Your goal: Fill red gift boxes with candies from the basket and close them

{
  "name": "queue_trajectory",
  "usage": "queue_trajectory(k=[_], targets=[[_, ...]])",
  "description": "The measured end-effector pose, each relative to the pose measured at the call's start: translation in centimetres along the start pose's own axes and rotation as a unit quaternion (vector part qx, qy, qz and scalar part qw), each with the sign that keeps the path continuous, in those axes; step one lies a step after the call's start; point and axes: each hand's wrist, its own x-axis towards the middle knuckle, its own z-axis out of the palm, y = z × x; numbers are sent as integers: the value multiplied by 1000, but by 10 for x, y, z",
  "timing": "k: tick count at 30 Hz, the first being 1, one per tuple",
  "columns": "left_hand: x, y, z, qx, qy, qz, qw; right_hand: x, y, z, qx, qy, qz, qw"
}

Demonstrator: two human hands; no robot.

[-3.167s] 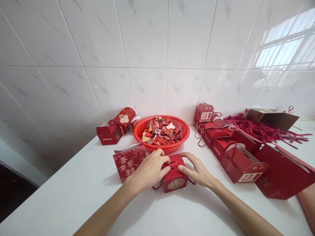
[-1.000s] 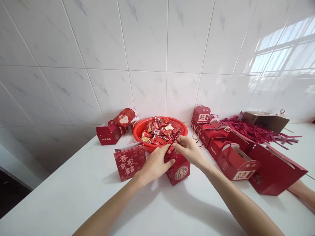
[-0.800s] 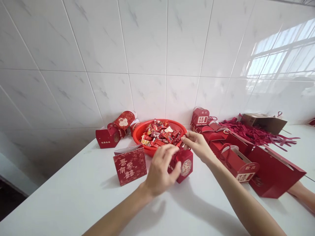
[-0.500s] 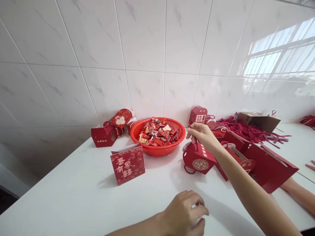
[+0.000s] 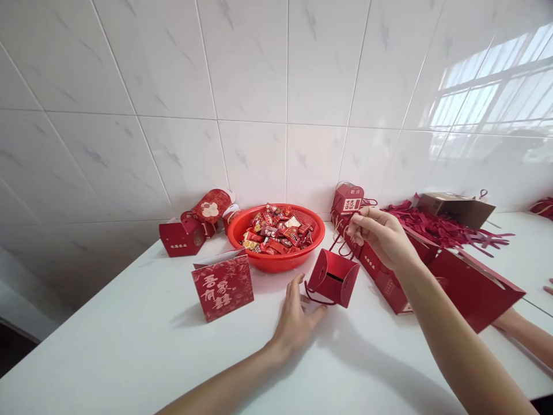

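A small red gift box (image 5: 333, 278) with a dark slot hangs tilted over the white table, its cord running up to my right hand (image 5: 382, 236). The fingers of that hand are pinched on the cord. Left of the box, my left hand (image 5: 296, 320) has its thumb and fingers apart, close to a loop of cord; whether it touches the cord I cannot tell. Behind them sits a red plastic basket (image 5: 280, 262) of wrapped sweets (image 5: 276, 231). A folded red card box (image 5: 223, 287) with gold characters stands to the left.
Several made-up red boxes (image 5: 181, 237) stand at the back left against the tiled wall. To the right are more red boxes (image 5: 348, 202), a large red bag (image 5: 470, 288), a heap of dark red ribbons (image 5: 436, 227) and a cardboard box (image 5: 458, 207). Another person's arm (image 5: 522, 334) reaches in from the right.
The red box in my right hand has swung round, so its slotted top now faces me. My right hand has moved right, and my left hand has moved forward beside the box.
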Motion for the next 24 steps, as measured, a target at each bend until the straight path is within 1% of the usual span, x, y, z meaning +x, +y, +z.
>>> queue_trajectory(k=[2,3,5,9,12,14,16,18,20,24], targets=[[7,0,0,-84,-37,-54,994,-4,5,5,9,-14,11,1000],[10,0,-1,-110,-58,-79,989,-6,8,7,11,-22,15,1000],[15,2,-3,-120,-82,-110,983,-9,13,9,9,-29,16,999],[21,11,-13,-86,-101,-103,986,-11,17,6,5,-11,13,1000],[23,12,-18,-96,-156,-117,976,-14,17,4,21,8,23,1000],[23,8,-18,-112,-197,-105,968,-16,18,6,27,8,30,999],[22,2,-15,-124,-220,-88,963,-19,18,9,28,0,33,999],[21,-1,-13,-125,-226,-93,962,-21,18,14,31,-5,29,999],[20,0,-11,-126,-219,-100,962,-22,18,18,44,-4,21,999],[20,5,-10,-156,-199,-65,965,-23,17,24,71,4,6,997]])
